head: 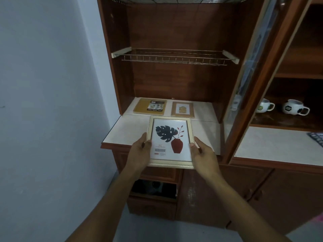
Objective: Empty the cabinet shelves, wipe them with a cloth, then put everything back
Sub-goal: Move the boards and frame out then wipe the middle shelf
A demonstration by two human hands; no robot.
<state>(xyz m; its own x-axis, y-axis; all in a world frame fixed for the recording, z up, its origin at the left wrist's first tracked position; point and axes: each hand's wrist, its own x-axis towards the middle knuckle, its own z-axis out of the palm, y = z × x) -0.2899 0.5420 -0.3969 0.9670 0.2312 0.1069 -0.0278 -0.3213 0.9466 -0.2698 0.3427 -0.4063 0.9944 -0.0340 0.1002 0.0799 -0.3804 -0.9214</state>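
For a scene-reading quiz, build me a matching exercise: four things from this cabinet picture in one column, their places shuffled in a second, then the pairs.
1. gold frame
2. wooden frame
3. white mugs
4. wire rack

A. on the shelf of the right compartment
B. fixed between the cabinet walls
C. held by the left hand and right hand
D. lying flat on the pale counter

Pairs: 1-C, 2-D, 3-A, 4-B

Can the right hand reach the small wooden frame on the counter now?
Probably not yet: the right hand and left hand both grip the gold frame, held in front of the small wooden frame.
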